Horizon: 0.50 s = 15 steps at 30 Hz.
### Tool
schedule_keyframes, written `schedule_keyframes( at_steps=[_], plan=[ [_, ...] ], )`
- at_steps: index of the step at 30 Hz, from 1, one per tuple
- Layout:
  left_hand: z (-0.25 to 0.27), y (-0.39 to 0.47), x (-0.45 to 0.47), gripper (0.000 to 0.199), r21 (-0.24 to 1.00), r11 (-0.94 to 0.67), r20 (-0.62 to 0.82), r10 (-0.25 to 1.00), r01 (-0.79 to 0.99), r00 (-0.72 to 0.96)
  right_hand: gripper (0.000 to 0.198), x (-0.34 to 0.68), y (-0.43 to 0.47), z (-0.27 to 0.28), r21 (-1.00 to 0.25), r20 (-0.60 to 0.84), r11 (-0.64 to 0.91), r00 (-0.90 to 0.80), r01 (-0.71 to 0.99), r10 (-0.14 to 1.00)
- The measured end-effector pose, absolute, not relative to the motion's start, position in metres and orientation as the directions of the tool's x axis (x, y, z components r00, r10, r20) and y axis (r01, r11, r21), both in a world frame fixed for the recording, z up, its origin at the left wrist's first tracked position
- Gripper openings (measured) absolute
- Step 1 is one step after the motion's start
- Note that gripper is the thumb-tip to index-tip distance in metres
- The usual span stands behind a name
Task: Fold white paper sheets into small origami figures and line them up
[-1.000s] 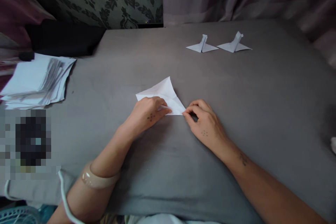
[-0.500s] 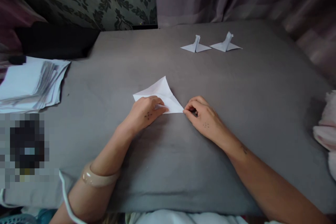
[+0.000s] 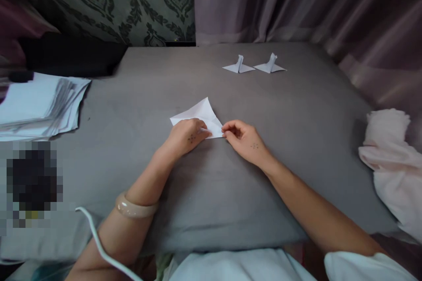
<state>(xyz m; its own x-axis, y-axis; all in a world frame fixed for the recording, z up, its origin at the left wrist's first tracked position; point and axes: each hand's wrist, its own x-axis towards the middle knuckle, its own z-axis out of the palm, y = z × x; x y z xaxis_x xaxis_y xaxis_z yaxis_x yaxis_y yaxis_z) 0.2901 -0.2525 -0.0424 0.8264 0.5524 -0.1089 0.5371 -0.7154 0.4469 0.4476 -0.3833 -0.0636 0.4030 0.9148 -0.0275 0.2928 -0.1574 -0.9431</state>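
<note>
A partly folded sheet of white paper (image 3: 206, 112) lies on the grey cloth in front of me, one corner pointing away. My left hand (image 3: 189, 135) rests over its near left part, with thumb and fingers closed on the paper near its front edge. My right hand (image 3: 242, 138) pinches the right corner of the same sheet between thumb and fingertips. That corner is partly hidden by the fingers. Farther back stand two folded white paper figures, a left one (image 3: 238, 66) and a right one (image 3: 271, 65), each with spread wings and an upright part.
A stack of white paper (image 3: 36, 101) lies at the left, before a black item (image 3: 72, 55). A blurred-out patch (image 3: 33, 180) sits below the stack. Pale pink cloth (image 3: 389, 149) is bunched at the right. A white cable (image 3: 95, 232) crosses my left forearm.
My right hand has shifted left and slightly up, and its pinch now covers the paper's right corner. The left hand stays on the sheet. The camera view has tilted a little.
</note>
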Motion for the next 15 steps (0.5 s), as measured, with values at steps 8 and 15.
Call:
schedule_keyframes(
  at_steps=[8,15],
  plan=[
    [-0.045,-0.250,0.290,0.030,0.480,-0.722,-0.088,0.526,0.499,0.846,0.009,0.445,-0.376,-0.071,-0.991,0.026,-0.071,0.673,0.117,0.739],
    [-0.051,-0.249,0.291,0.027,0.456,-0.733,-0.073,0.534,0.505,0.842,0.012,0.426,-0.376,-0.075,-0.947,0.039,-0.138,0.532,0.289,0.846]
  ],
)
